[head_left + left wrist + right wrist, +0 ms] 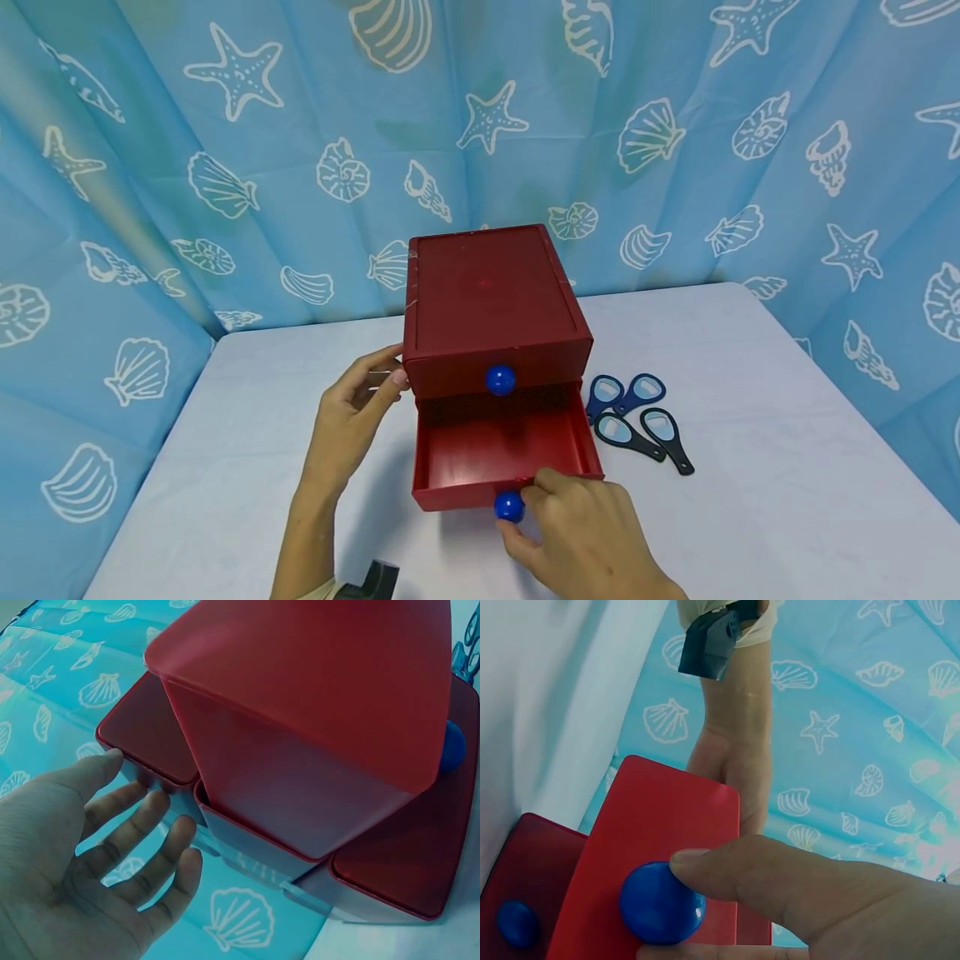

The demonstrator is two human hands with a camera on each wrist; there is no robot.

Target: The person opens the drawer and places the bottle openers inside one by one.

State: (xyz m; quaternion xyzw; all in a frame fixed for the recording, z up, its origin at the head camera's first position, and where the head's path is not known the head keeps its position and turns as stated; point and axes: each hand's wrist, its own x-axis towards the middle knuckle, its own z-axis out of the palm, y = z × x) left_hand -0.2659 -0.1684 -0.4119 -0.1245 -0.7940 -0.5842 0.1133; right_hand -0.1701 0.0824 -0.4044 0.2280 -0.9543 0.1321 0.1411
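Observation:
A dark red two-drawer box point(487, 292) stands on the white-covered table. Its lower drawer point(442, 498) is pulled out, and the part of its inside that shows holds nothing. My right hand point(592, 533) pinches that drawer's blue knob point(508, 506) between thumb and fingers; the right wrist view shows the thumb on the knob point(661, 904). The upper drawer, with its own blue knob point(500, 380), is closed. At the box's left side is my left hand point(347, 425), fingertips against or close to the wall. In the left wrist view its fingers point(142, 847) are spread and lightly bent.
Several small loop-shaped tools with pale glassy centres, like hand magnifiers, lie right of the box, some blue point(647, 388) and some black point(667, 437). Behind the table hangs a blue curtain point(300, 167) printed with shells and starfish. A dark device point(375, 579) sits on my left wrist.

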